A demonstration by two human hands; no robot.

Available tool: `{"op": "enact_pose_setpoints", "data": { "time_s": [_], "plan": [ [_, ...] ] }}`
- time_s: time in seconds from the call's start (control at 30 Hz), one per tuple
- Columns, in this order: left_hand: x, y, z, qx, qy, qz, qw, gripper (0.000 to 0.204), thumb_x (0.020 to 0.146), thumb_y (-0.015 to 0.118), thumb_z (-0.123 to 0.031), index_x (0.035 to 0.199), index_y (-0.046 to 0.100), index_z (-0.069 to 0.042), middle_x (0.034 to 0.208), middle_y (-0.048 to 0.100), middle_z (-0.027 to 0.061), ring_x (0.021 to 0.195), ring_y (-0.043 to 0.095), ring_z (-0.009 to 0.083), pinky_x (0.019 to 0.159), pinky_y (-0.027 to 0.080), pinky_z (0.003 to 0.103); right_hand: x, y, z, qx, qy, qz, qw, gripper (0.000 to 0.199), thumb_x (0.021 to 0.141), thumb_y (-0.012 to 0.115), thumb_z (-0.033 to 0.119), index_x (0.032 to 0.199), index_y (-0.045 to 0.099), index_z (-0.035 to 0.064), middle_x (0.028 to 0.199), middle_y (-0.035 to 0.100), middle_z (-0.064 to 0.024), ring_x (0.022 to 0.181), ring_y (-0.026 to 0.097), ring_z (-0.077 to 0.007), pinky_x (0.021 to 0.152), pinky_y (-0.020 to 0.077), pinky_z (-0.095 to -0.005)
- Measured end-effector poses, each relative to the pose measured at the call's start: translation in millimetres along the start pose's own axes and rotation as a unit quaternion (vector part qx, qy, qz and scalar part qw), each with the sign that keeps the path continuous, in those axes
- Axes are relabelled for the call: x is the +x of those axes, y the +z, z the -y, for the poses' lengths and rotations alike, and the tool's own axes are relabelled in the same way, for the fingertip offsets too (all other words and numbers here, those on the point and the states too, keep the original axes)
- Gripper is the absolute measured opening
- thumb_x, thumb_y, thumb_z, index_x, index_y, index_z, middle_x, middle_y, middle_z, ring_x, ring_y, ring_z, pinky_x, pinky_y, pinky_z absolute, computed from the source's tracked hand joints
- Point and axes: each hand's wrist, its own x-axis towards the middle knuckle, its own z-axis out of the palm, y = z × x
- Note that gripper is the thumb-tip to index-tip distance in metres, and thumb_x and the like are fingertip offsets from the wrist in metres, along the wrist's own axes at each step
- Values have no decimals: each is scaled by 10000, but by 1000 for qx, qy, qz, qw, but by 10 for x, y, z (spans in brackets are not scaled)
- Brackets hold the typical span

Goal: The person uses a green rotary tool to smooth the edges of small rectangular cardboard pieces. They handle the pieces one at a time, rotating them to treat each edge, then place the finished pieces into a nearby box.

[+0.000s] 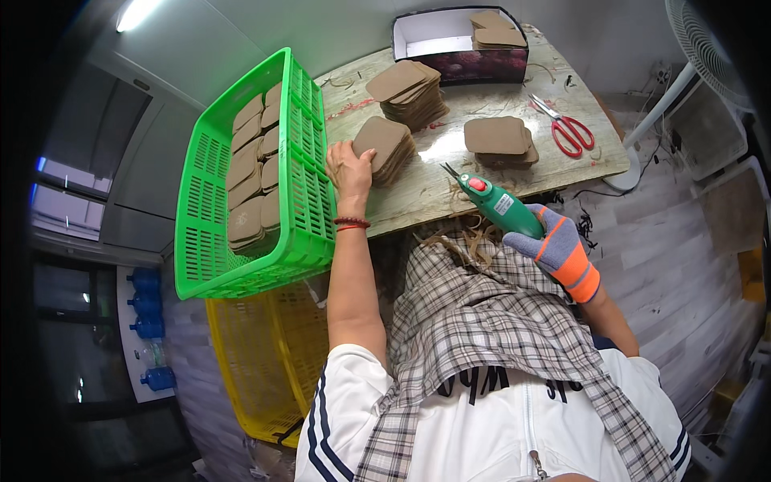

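Note:
My bare left hand, with red bracelets at the wrist, grips the left edge of a stack of brown pads with rounded corners. The thumb presses on the top pad, and the stack hides part of the fingers. In my right hand, covered by a grey and orange glove, is a green pair of electric scissors with a red button. Its pointed jaws face up and left, apart from the pads. Behind the held stack stands a taller pad stack; a lower pad stack sits to the right.
A green basket with rows of pads stands left of the table, above a yellow crate. At the back is a dark box holding pads. Red-handled scissors lie at right, near a white fan. Brown strips lie on my apron.

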Motion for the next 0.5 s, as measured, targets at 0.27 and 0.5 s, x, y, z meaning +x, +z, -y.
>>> {"op": "enact_pose_setpoints", "data": {
  "time_s": [0.27, 0.5],
  "plan": [
    [-27, -99, -64, -332, -104, -70, 935, 362, 677, 788, -110, 930, 544, -22, 1040, 567, 140, 1036, 532, 263, 874, 438, 371, 22, 75, -98, 18, -28, -25, 999, 461, 751, 766, 230, 1092, 583, -20, 800, 648, -39, 661, 563, -56, 590, 469, -215],
    [-538, -336, -957, -858, -197, -41, 472, 332, 842, 607, 31, 1150, 516, -51, 1121, 596, 88, 1030, 574, 249, 878, 507, 422, 62, 82, -16, 50, 17, -41, 998, 494, 741, 779, 268, 1074, 589, -43, 790, 668, -73, 665, 601, -69, 592, 494, -226]
  ]
}}
